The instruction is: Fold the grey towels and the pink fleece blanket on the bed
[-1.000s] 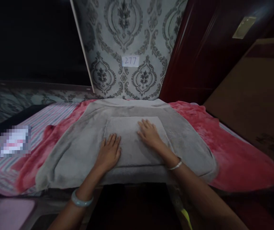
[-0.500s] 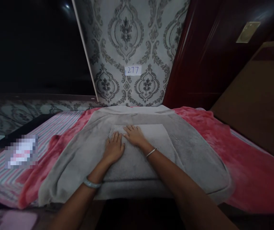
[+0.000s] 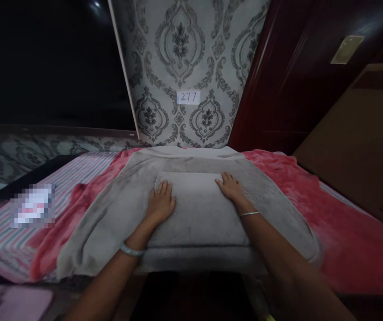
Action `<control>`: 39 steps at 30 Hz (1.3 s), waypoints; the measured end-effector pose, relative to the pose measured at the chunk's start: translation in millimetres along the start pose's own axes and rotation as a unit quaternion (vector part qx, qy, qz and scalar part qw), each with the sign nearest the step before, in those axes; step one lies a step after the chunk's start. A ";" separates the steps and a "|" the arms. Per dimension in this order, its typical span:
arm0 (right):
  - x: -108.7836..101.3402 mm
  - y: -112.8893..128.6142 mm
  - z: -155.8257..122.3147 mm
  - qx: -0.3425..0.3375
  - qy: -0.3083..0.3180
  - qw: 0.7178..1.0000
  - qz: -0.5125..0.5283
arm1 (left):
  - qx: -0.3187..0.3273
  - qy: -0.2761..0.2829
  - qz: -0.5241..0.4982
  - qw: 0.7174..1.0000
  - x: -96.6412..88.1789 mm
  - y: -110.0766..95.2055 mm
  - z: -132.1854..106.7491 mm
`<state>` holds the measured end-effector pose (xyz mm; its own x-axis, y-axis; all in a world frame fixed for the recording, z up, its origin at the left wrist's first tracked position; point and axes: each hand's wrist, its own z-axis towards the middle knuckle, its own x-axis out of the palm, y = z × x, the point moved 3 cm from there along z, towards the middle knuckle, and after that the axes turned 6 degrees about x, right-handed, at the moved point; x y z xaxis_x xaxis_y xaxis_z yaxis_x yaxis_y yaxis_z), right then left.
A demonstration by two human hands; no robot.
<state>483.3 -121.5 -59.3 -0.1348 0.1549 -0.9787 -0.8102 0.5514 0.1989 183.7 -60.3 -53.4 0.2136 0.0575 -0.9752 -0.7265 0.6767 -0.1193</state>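
Observation:
A grey plush blanket [image 3: 114, 200] lies spread out, with a folded rectangular section [image 3: 198, 214] of like grey cloth in its middle. My left hand [image 3: 161, 203] rests flat on the left side of that section, fingers apart and pointing away from me. At its far right corner, my right hand [image 3: 232, 186] lies palm down with fingers spread. Neither hand grips anything. A bracelet circles my left wrist, and a thin bangle is on my right.
Pink plush cloth [image 3: 338, 236] and a striped sheet [image 3: 74, 171] extend beneath the blanket. A large dark screen [image 3: 51, 67] stands at the left. On the right are a dark red panel [image 3: 298, 80] and a cardboard box [image 3: 358, 133]. A paper marked 277 [image 3: 188, 97] is on the wall.
My right hand has slid rightward across the folded section, from beside my left hand to the far right corner. My left hand has stayed nearly in place.

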 end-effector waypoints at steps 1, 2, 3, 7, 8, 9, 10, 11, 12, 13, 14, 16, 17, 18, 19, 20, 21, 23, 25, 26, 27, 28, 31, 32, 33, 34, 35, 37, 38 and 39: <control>-0.9 -3.4 -1.2 0.009 0.004 1.000 0.001 | 0.000 0.000 -0.002 1.000 0.2 -0.1 -0.5; -2.2 -5.2 -2.6 0.016 0.006 1.000 0.001 | -0.001 0.001 -0.004 1.000 0.2 -0.2 -0.9; -4.2 -4.9 -4.1 0.020 0.003 1.000 -0.001 | -0.002 -0.001 -0.008 1.000 -0.1 -0.4 -1.2; -14.5 25.0 -16.3 -0.021 -0.043 0.999 -0.002 | -0.004 -0.028 -0.018 0.999 -5.7 -3.0 -1.9; -15.4 40.4 -21.2 -0.051 -0.043 0.998 0.001 | 0.000 -0.038 -0.016 0.999 -8.4 -4.4 -2.9; -15.1 58.1 -26.9 -0.088 -0.033 0.996 0.006 | 0.009 -0.045 -0.015 0.999 -11.5 -6.3 -4.7; -13.5 77.2 -33.1 -0.129 -0.015 0.991 0.012 | 0.020 -0.048 -0.015 0.999 -14.5 -8.5 -7.9; -11.0 96.8 -39.6 -0.173 0.006 0.985 0.018 | 0.033 -0.049 -0.018 0.998 -17.2 -11.0 -12.7; -8.0 115.8 -46.0 -0.216 0.026 0.976 0.024 | 0.047 -0.045 -0.023 0.998 -19.1 -13.7 -19.2; -4.6 133.2 -51.8 -0.257 0.042 0.965 0.028 | 0.062 -0.039 -0.029 0.997 -19.9 -16.4 -27.4; -1.1 148.4 -56.5 -0.291 0.053 0.955 0.029 | 0.075 -0.032 -0.034 0.996 -19.5 -19.0 -37.0; 6.5 171.3 -61.1 -0.339 0.068 0.938 0.020 | 0.098 -0.022 -0.034 0.994 -15.1 -23.3 -57.5; 10.1 179.0 -60.9 -0.353 0.072 0.933 0.011 | 0.106 -0.021 -0.028 0.994 -11.8 -24.7 -67.1; 13.4 184.8 -59.0 -0.362 0.076 0.929 0.002 | 0.111 -0.022 -0.021 0.993 -8.1 -25.6 -75.2; 16.2 188.9 -55.7 -0.365 0.079 0.928 -0.007 | 0.114 -0.022 -0.014 0.993 -4.5 -26.0 -81.5; 18.3 192.0 -51.4 -0.366 0.080 0.927 -0.012 | 0.116 -0.022 -0.008 0.993 -1.2 -26.2 -85.7; 19.9 194.4 -46.4 -0.364 0.081 0.928 -0.016 | 0.118 -0.021 -0.004 0.993 1.6 -26.0 -88.1; 21.7 198.1 -35.6 -0.357 0.085 0.930 -0.017 | 0.123 -0.016 0.001 0.992 5.5 -25.3 -88.9; 22.7 201.4 -25.5 -0.349 0.090 0.933 -0.017 | 0.126 -0.020 0.004 0.992 7.4 -24.5 -87.8; 23.1 202.9 -21.0 -0.343 0.093 0.935 -0.015 | 0.128 -0.027 0.006 0.991 7.9 -24.2 -87.6; 23.4 204.1 -16.9 -0.337 0.095 0.937 -0.013 | 0.130 -0.035 0.008 0.991 8.4 -24.1 -87.8; 23.9 205.1 -13.4 -0.329 0.095 0.939 -0.011 | 0.132 -0.042 0.012 0.990 8.8 -24.2 -88.5; 25.6 206.5 -6.4 -0.313 0.093 0.945 -0.005 | 0.135 -0.058 0.029 0.989 10.6 -24.8 -91.8; 26.1 206.6 -5.5 -0.310 0.089 0.947 -0.003 | 0.133 -0.062 0.034 0.989 11.0 -25.1 -92.8; 26.4 206.6 -5.4 -0.308 0.085 0.948 -0.002 | 0.132 -0.066 0.038 0.988 11.2 -25.3 -93.5; 26.5 206.4 -6.2 -0.307 0.078 0.948 -0.001 | 0.131 -0.070 0.041 0.988 11.2 -25.4 -94.0; 26.2 206.1 -7.8 -0.308 0.070 0.949 -0.001 | 0.130 -0.073 0.042 0.988 11.0 -25.5 -94.1; 24.8 204.5 -13.7 -0.309 0.054 0.949 -0.006 | 0.132 -0.076 0.044 0.987 10.2 -25.8 -94.0; 23.9 202.8 -18.0 -0.311 0.047 0.949 -0.009 | 0.132 -0.076 0.044 0.987 9.6 -26.0 -93.9; 23.0 200.3 -23.2 -0.316 0.042 0.948 -0.012 | 0.133 -0.077 0.045 0.987 8.9 -26.1 -93.8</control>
<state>304.6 -26.5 -43.2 -0.1352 0.0671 -0.9885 -0.9900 -0.0506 0.1320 143.3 -146.2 -76.5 0.2684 0.2231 -0.9371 -0.5548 0.8311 0.0390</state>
